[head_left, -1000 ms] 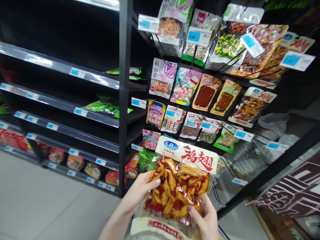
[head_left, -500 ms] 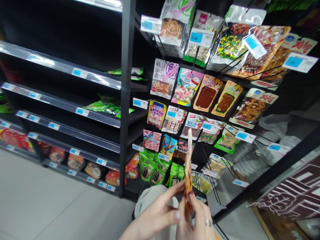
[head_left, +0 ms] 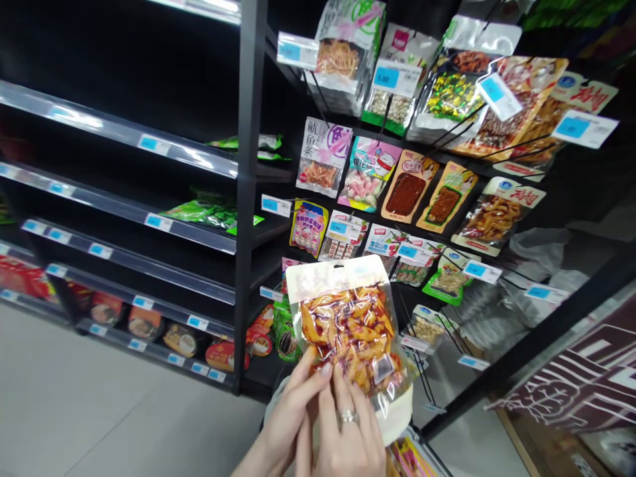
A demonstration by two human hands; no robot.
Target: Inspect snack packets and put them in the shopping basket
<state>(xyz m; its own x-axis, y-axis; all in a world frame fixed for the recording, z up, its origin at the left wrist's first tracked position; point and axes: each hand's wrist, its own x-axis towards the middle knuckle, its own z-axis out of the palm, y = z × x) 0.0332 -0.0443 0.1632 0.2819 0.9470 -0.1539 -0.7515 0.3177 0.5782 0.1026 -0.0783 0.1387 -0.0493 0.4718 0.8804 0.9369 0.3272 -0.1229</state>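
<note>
Both of my hands are on a snack bag (head_left: 352, 318) whose flat face is toward me. Its clear window shows glossy orange-brown pieces, with pale bands at top and bottom, a hang hole in the top band and a small barcode low on the right. My left hand (head_left: 291, 411) grips the lower left part, fingers on the face. My right hand (head_left: 348, 424), with a ring, lies over the lower middle, fingertips pressed to the window beside the left ones. The fingers behind the bag are hidden.
Snack packets (head_left: 322, 156) hang on hooks with price tags ahead. To the left are dark shelves (head_left: 193, 235) with green packets, and bowl-shaped packs (head_left: 183, 338) at the bottom. A black post (head_left: 248, 199) divides them. A patterned maroon cloth (head_left: 576, 371) is at the right.
The bag has turned from edge-on to face-on, its window and barcode now showing. Both hands have shifted left with it and their fingers have come together on its face.
</note>
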